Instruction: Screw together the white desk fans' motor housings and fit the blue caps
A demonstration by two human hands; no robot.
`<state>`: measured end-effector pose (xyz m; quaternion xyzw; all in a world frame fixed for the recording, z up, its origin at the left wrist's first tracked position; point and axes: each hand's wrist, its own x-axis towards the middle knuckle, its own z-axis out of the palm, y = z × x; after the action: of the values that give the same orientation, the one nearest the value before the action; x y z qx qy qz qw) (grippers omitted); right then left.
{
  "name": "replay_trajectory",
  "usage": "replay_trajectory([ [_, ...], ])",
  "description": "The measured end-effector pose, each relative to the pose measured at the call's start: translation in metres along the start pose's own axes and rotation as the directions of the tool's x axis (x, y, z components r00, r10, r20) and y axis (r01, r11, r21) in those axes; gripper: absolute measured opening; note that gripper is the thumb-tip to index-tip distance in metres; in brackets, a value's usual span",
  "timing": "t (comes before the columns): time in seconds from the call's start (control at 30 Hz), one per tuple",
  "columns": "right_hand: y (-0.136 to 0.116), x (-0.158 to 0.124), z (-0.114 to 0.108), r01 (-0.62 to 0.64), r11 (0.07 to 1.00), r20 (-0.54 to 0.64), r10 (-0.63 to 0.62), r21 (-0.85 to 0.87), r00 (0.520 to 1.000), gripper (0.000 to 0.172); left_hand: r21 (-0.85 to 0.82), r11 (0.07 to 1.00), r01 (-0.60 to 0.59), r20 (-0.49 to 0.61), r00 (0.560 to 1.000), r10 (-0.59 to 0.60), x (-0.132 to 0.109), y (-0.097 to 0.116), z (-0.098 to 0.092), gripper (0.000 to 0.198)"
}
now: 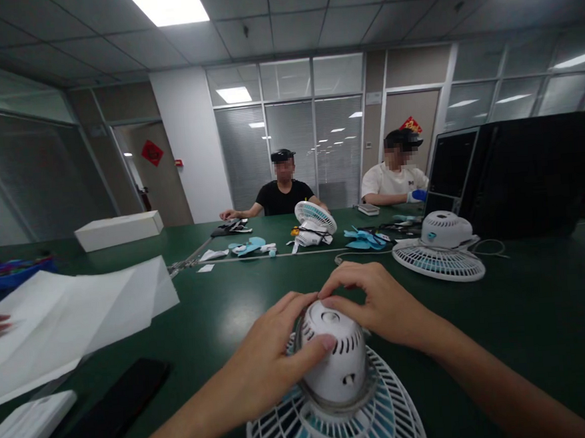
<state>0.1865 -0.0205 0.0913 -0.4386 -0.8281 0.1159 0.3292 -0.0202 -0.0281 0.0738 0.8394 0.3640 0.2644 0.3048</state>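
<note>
A white fan point(334, 383) lies grille down on the green table in front of me, its rounded motor housing on top and light blue blades showing through the grille. My left hand point(267, 361) wraps the left side of the housing, thumb across its front and fingers at its top edge. Bent over the top of the housing from the right is my right hand point(378, 300), thumb and index finger pinched together at the upper rim. Whatever is between those fingertips is too small to make out.
Another white fan point(438, 255) lies beyond on the right, beside a large black computer case point(530, 176). A third fan point(315, 224) and blue blades point(367, 238) are farther back. White sheets point(79, 314) and a black object point(110, 405) lie left. Two people sit opposite; another hand shows far left.
</note>
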Motion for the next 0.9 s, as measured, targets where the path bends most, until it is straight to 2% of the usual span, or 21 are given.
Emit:
replay_trajectory([
  [0.07, -0.002, -0.001, -0.004, -0.019, 1.000, 0.041, 0.019, 0.003, 0.999, 0.009, -0.046, 0.999, -0.011, 0.008, 1.000, 0.012, -0.001, -0.003, 0.013, 0.079],
  [0.13, -0.003, -0.001, -0.009, -0.010, 1.000, 0.070, 0.011, -0.007, 0.998, 0.009, -0.112, 0.993, 0.026, -0.027, 0.999, -0.029, 0.000, -0.010, 0.028, 0.108],
  [0.2, -0.004, -0.002, -0.014, 0.008, 0.999, 0.090, -0.004, -0.038, 0.996, 0.008, -0.190, 0.980, 0.052, -0.067, 0.996, -0.066, 0.001, -0.019, 0.042, 0.109],
  [0.33, -0.002, -0.005, -0.024, 0.036, 0.997, 0.136, -0.027, -0.068, 0.990, 0.008, -0.251, 0.968, 0.021, -0.123, 0.991, -0.054, 0.000, -0.031, 0.057, 0.093],
  [0.77, 0.002, -0.008, -0.032, 0.054, 0.993, 0.130, -0.040, -0.103, 0.991, 0.004, -0.271, 0.962, -0.022, -0.154, 0.988, -0.021, -0.001, -0.029, 0.060, 0.090],
  [0.9, 0.000, -0.010, -0.034, 0.049, 0.993, 0.168, -0.031, -0.107, 0.985, 0.010, -0.259, 0.966, -0.020, -0.147, 0.989, -0.019, -0.002, -0.032, 0.060, 0.092],
])
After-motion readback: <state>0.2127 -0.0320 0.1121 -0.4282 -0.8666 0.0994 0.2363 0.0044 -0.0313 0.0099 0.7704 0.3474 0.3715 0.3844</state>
